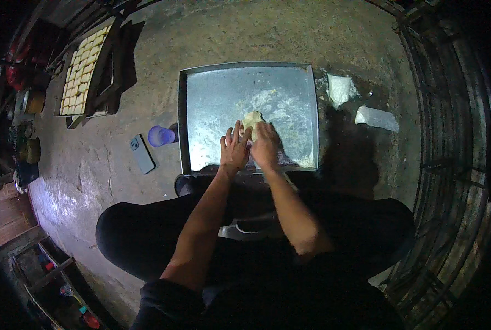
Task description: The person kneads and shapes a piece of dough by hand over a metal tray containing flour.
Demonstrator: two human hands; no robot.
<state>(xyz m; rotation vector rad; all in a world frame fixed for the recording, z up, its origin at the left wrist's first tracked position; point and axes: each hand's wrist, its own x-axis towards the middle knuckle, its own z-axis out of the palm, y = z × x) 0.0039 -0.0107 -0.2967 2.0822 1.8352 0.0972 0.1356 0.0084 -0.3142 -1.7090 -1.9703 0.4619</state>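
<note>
A pale lump of dough (253, 117) lies on a floured metal tray (212, 88) in front of me. My left hand (234, 149) is at the near left side of the lump, its fingers spread and the fingertips touching it or just beside it. Across the dough's near right side presses my right hand (265, 146), with the fingers together and curled over it. Both hands cover part of the dough. White flour (278, 104) is smeared over the tray's surface around and beyond the lump.
Left of the tray are a purple cup (161, 136) and a phone (142, 154) on the concrete floor. A slanted tray of dough pieces (84, 71) stands at far left. Two bags of white powder (339, 89) (376, 118) lie right. Metal racks (449, 148) line the right side.
</note>
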